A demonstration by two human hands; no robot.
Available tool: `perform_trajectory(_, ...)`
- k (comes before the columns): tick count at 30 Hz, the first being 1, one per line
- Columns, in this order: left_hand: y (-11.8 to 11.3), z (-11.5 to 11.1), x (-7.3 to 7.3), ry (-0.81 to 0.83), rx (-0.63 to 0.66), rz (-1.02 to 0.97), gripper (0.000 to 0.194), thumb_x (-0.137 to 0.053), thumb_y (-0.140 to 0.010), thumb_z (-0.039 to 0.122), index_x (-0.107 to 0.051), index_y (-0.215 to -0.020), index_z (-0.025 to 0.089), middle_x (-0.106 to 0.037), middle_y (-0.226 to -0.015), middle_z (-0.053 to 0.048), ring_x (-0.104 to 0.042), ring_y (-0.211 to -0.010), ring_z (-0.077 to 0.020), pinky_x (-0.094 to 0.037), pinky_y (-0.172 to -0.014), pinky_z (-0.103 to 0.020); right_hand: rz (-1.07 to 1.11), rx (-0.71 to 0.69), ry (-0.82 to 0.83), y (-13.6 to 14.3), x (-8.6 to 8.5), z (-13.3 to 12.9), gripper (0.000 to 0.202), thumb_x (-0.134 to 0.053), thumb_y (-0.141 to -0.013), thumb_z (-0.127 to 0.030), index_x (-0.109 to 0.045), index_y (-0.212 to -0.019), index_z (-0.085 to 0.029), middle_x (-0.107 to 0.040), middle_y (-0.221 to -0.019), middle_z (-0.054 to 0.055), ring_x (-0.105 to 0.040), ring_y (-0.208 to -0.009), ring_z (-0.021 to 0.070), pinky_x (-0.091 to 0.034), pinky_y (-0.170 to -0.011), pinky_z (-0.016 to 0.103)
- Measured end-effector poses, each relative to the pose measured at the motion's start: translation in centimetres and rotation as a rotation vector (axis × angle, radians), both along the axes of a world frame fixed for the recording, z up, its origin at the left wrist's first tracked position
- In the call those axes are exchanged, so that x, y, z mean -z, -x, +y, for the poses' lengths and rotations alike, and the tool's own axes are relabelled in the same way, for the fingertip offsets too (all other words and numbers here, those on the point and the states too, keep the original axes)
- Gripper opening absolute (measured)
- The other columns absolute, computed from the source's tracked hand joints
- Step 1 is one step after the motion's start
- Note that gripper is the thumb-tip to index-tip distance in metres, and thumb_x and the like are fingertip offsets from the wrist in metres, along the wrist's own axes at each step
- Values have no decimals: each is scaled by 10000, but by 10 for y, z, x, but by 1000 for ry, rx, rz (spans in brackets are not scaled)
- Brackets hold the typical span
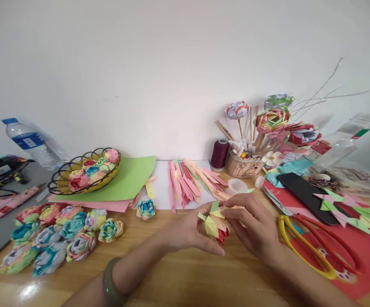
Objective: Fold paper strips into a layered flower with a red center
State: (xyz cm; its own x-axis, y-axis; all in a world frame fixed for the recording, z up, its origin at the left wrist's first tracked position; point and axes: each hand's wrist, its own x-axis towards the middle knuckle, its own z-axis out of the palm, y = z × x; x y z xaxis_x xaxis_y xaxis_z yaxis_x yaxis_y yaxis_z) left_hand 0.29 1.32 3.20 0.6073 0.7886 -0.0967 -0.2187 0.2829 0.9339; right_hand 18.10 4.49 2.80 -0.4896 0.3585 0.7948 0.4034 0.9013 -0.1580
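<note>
Beside the right hand (255,224), scissors (287,211); beyond, strips (187,186).

Left hand (189,230), right hand (255,226) holding folded paper pieces (211,226).

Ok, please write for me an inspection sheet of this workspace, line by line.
Surface: wooden table, with many paper things on it.
Job's things: paper flower in the hands; paper strips lie beyond on a white sheet.
Clutter: scissors at right; basket of flowers at left.
Hands: left hand holds the paper flower; right hand touches it.
Cables: cannot tell; far-left pile is unclear.
Surroundings: pale wall behind.
</note>
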Motion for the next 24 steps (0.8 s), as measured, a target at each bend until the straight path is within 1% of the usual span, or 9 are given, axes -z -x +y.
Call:
perform_trajectory(2,-3,-1,1,-40,-73,33,760,-770,-525,217,-448,-1212,262,-542,-1080,-27,-491,-1014,-198,-362,-898,-343,0,-5,14,0,1,-1,174,-533,-768,-40,-545,-837,-199,-570,-802,51,-560,-756,156,-448,-612,277)
perform_trajectory(6,-5,-1,4,-76,-122,123,710,-751,-560,257,-439,-1198,233,-550,-1050,-52,-528,-943,-209,-434,-769,-316,29,-61,171,4,-2,-3,160,-505,-779,-60,-538,-841,-204,-552,-795,36,-546,-734,137,-445,-610,253)
perform_trajectory(8,-4,0,3,-176,-196,209,707,-748,-568,250,-432,-1200,218,-524,-1110,-71,-523,-958,-216,-433,-792,-327,101,-39,412,7,-7,-5,90,-501,-792,-116,-508,-816,-202,-537,-770,20,-527,-686,125,-438,-585,242)
perform_trajectory(10,-2,1,1,-313,-284,302,701,-736,-588,229,-426,-1216,226,-470,-1210,-74,-466,-1075,-228,-371,-917,-350,192,-5,750,9,-12,-7,30,-483,-817,-212,-471,-793,-198,-499,-680,-13,-492,-586,108,-417,-530,231)
perform_trajectory(13,-2,2,2,-485,-344,399,709,-705,-632,207,-386,-1262,274,-397,-1285,-56,-335,-1218,-222,-243,-1037,-359,231,-76,1226,13,-17,-7,236,-425,-848,-381,-456,-726,-181,-435,-547,-56,-434,-448,78,-359,-453,213)
perform_trajectory(15,-2,2,4,-554,-336,422,701,-682,-659,196,-366,-1277,290,-390,-1266,-58,-324,-1224,-211,-226,-1049,-360,232,-149,1425,15,-18,-5,343,-437,-823,-472,-459,-670,-166,-439,-523,-59,-426,-412,62,-327,-427,201)
perform_trajectory(17,-3,3,8,-577,-326,426,645,-669,-671,190,-401,-1252,276,-400,-1215,-67,-356,-1191,-209,-249,-1038,-358,256,-186,1545,15,-17,-4,378,-516,-762,-508,-471,-642,-152,-466,-539,-53,-424,-402,49,-305,-409,188)
perform_trajectory(20,-4,3,9,-568,-340,432,541,-678,-663,216,-475,-1164,241,-402,-1150,-72,-377,-1153,-221,-279,-1013,-358,278,-227,1673,14,-14,-2,361,-623,-687,-474,-500,-641,-139,-493,-542,-50,-410,-391,34,-278,-391,175)
perform_trajectory(24,-6,0,6,-558,-369,419,431,-649,-696,259,-481,-1092,231,-407,-1107,-67,-396,-1113,-220,-290,-992,-363,353,-267,1759,13,-12,-2,331,-655,-676,-422,-497,-619,-137,-478,-505,-61,-368,-364,19,-229,-365,169)
